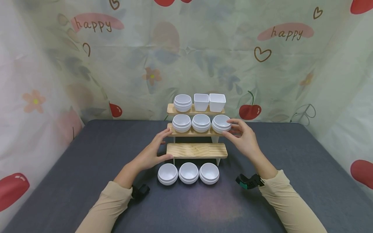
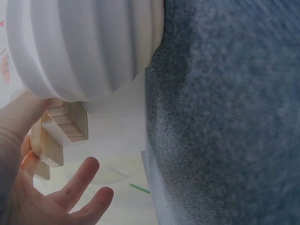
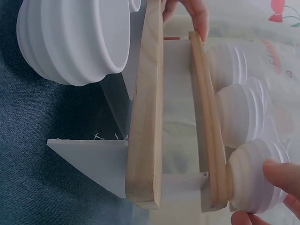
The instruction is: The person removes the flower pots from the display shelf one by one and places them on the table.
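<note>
A three-tier wooden stand with white side supports stands on the table. My right hand (image 1: 246,139) pinches a round white ribbed bowl (image 1: 220,123) at the right end of the middle board (image 1: 192,134); in the right wrist view, thumb and fingers lie about this bowl (image 3: 253,180). Two matching bowls, the left one (image 1: 182,123) and the centre one (image 1: 201,123), share that board. My left hand (image 1: 150,153) rests at the stand's left side, fingertips at the middle board's end, thumb by the bare bottom board (image 1: 197,150). In the left wrist view its fingers are spread and relaxed.
On the top board (image 1: 192,113) sit one round bowl (image 1: 182,103) and two square bowls, one of them at the right (image 1: 217,102). Three round bowls, including a middle one (image 1: 188,172), line the dark tablecloth (image 1: 116,145) before the stand. A patterned curtain (image 1: 189,64) hangs behind.
</note>
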`<action>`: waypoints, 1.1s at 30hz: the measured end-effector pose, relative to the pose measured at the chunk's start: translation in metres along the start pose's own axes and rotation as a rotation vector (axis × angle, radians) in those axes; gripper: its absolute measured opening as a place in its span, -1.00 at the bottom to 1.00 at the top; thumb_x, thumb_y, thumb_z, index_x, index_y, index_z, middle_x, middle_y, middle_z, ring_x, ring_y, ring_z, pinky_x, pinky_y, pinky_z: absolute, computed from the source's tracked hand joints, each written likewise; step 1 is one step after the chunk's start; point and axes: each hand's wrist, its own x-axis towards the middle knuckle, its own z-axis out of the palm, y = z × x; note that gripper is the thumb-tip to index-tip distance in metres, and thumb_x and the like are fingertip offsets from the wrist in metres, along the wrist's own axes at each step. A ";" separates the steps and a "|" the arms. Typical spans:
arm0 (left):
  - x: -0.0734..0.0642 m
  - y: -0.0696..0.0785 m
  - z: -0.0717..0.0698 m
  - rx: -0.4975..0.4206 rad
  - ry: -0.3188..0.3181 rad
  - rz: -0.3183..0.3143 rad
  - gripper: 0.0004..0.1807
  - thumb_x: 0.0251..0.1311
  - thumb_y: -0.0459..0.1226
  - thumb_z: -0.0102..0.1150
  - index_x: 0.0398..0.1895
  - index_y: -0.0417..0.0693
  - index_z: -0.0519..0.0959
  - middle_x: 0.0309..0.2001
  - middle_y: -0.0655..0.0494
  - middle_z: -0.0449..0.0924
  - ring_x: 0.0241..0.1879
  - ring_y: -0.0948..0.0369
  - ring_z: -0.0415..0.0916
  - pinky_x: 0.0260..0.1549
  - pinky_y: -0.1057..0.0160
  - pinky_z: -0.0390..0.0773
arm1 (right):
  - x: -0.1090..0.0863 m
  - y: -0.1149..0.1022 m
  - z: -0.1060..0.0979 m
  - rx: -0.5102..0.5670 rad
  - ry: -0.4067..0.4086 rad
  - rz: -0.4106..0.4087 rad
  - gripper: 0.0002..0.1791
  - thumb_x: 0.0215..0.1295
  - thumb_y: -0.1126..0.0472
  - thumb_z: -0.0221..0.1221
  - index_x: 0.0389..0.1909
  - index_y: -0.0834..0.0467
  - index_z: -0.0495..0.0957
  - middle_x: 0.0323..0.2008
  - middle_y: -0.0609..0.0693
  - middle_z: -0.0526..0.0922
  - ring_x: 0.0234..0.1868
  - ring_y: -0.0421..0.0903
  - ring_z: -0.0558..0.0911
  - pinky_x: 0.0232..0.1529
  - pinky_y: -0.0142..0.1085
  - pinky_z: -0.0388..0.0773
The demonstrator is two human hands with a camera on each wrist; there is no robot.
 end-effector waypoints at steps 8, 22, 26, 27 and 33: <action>0.000 0.000 0.000 -0.001 -0.002 0.003 -0.05 0.08 -0.26 0.30 0.45 0.01 -0.08 0.49 -0.04 -0.19 0.34 -0.13 0.18 0.26 -0.11 0.35 | -0.003 -0.001 -0.002 -0.004 -0.003 -0.016 -0.51 0.16 0.23 0.27 0.11 0.20 0.39 0.05 0.30 0.57 -0.05 0.17 0.63 -0.05 0.00 0.62; -0.001 0.002 0.001 0.002 0.009 0.020 -0.06 0.07 -0.27 0.31 0.44 -0.01 -0.05 0.48 -0.05 -0.16 0.35 -0.13 0.16 0.25 -0.08 0.36 | -0.009 -0.003 -0.006 -0.001 -0.011 -0.030 -0.51 0.17 0.21 0.27 0.12 0.18 0.40 0.03 0.30 0.58 -0.06 0.16 0.64 -0.04 0.01 0.62; 0.000 0.002 0.001 0.013 0.019 0.040 -0.07 0.07 -0.27 0.31 0.43 -0.04 -0.03 0.47 -0.08 -0.14 0.37 -0.10 0.13 0.25 -0.04 0.38 | -0.011 -0.005 -0.007 0.002 -0.011 -0.030 -0.51 0.17 0.21 0.27 0.11 0.18 0.40 0.03 0.29 0.58 -0.05 0.15 0.64 -0.03 0.00 0.62; 0.000 0.002 0.001 0.012 0.020 0.040 -0.08 0.07 -0.26 0.31 0.43 -0.04 -0.03 0.47 -0.08 -0.13 0.37 -0.10 0.12 0.25 -0.03 0.38 | -0.012 -0.005 -0.007 0.004 -0.010 -0.029 -0.51 0.16 0.21 0.27 0.11 0.18 0.40 0.03 0.29 0.58 -0.05 0.15 0.64 -0.02 0.00 0.62; -0.001 0.003 0.001 0.016 0.021 0.038 -0.07 0.07 -0.26 0.31 0.43 -0.03 -0.03 0.47 -0.07 -0.13 0.38 -0.05 0.11 0.26 -0.01 0.38 | -0.014 -0.007 -0.009 -0.002 -0.006 -0.033 -0.52 0.16 0.22 0.27 0.10 0.19 0.41 0.02 0.28 0.59 -0.08 0.13 0.64 -0.01 -0.02 0.62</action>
